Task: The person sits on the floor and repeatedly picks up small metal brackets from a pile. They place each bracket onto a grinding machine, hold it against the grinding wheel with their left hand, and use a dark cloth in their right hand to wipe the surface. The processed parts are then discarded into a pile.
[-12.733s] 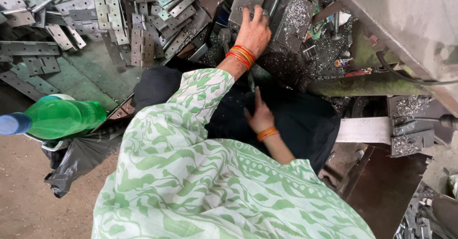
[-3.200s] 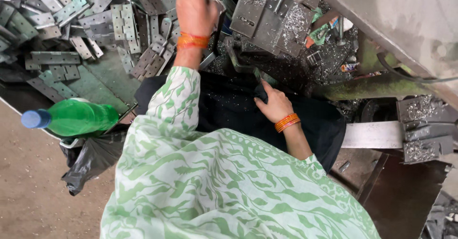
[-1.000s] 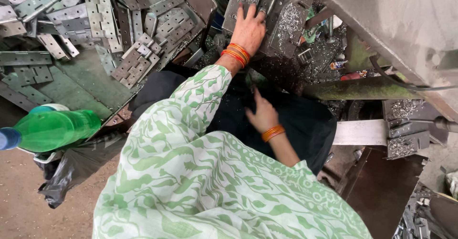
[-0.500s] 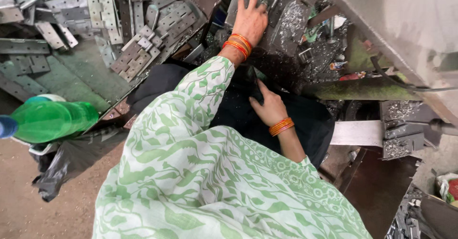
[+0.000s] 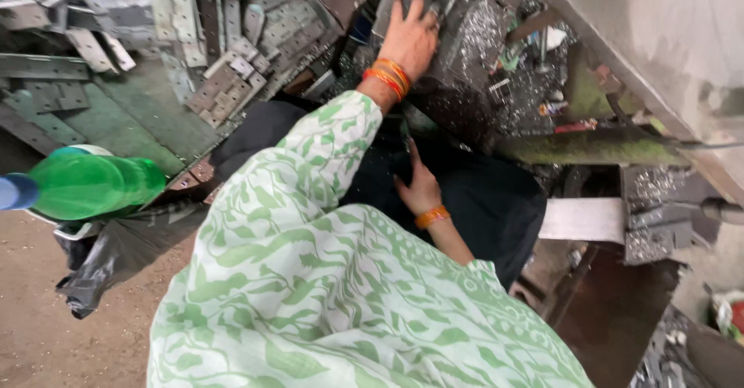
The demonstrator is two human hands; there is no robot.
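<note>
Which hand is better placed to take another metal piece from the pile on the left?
Probably the left hand: it is stretched forward on the grey metal plate, nearer the pile of metal pieces. The right hand is tucked low against the dark cloth.

One head-worn view only, looking steeply down from above and close over the green-patterned sleeve, facing forward onto the shaving-strewn machine bed, with the dirt floor at lower left.
</note>
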